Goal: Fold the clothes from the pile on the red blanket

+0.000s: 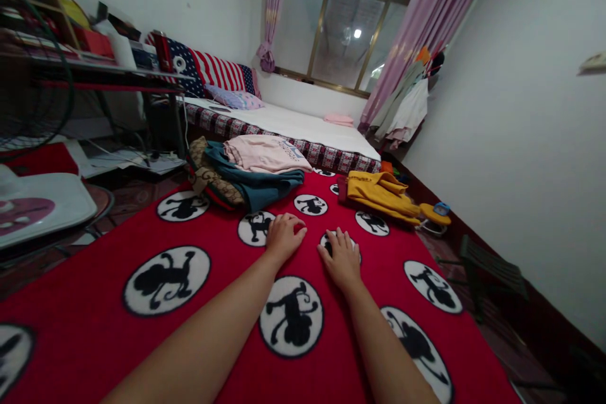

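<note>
My left hand (284,237) rests on the red blanket (222,328), which is printed with black monkeys in white circles. Its fingers curve loosely, with a gap between thumb and forefinger and nothing held. To its right, my right hand (341,257) lies flat on the blanket over one white circle, fingers spread. Just beyond my left hand is a pile of folded clothes: a pale pink garment (265,153) on top of a dark teal garment (265,184), with a brown patterned piece (213,180) at the left. A folded yellow garment (381,194) lies beyond my right hand, over something dark red.
A cluttered desk (118,72) stands at the left, with a white tray-like surface (71,202) nearer me. Behind the blanket is a bed with a white sheet (293,117). On the right are a dark folding stool (490,265), a yellow seat (434,214) and hanging clothes (407,110).
</note>
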A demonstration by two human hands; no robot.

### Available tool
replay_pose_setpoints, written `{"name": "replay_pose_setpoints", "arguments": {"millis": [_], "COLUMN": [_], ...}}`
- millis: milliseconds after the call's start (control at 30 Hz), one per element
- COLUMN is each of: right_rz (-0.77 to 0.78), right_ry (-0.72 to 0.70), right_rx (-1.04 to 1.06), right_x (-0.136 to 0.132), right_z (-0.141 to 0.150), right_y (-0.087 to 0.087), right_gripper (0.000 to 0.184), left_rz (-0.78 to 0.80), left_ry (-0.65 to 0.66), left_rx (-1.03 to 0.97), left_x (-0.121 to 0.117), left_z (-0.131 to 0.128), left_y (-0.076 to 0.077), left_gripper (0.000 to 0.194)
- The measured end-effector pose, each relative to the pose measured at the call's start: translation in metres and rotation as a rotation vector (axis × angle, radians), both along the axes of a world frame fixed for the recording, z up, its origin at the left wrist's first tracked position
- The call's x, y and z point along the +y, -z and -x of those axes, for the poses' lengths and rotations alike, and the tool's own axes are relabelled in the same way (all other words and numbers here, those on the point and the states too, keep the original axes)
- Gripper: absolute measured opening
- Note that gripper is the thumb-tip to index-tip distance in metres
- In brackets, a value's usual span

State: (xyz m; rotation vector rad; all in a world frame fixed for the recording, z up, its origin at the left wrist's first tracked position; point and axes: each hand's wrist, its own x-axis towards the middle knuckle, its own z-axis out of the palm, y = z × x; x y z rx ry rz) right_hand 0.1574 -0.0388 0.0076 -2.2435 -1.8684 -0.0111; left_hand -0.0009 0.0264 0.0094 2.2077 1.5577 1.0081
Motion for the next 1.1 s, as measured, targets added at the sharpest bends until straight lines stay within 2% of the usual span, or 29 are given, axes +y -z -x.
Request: {"name": "replay_pose_setpoints", "arguments": {"millis": [167,400,467,567,633,733,900,1100], "right_rz": [-0.008,-0.013,-0.011,-0.012,-0.016,-0.021,-0.034,-0.044], "right_ry": [-0.003,0.008,0.007,0.005,0.004,-0.001,-0.006,-0.009], "right_rx": [0.032,0.045,0.051,0.050,0.047,0.047,0.044,0.046], "right_x": [0.000,0.001,0.001,0.001,0.001,0.001,0.001,0.001], "right_z": [-0.001,-0.001,-0.001,-0.001,-0.001,-0.002,-0.002,-0.003], "right_y": [0.000,0.000,-0.001,-0.001,0.000,0.000,0.001,0.002], "right_gripper": [0.055,0.054,0.053,0.053,0.053,0.053,0.052,0.052], "left_rz": [0.004,-0.028,-0.038,-0.035,-0.046,-0.091,-0.068,-0.088], "left_ry": [-0.010,-0.060,-0.074,-0.044,-0.034,-0.050,-0.030,-0.014], "left_rx": [0.015,0.114,0.136,0.183,0.200,0.213,0.236,0.235], "left_x": [-0.001,-0.002,-0.003,-0.005,-0.007,-0.010,-0.009,-0.011], "left_z": [-0.001,-0.007,-0.008,-0.008,-0.009,-0.008,-0.007,-0.007], "left_y": [-0.002,0.003,0.004,0.003,0.002,0.000,0.001,0.000], "left_gripper": [0.023,0.065,0.062,0.038,0.030,0.028,0.034,0.032]}}
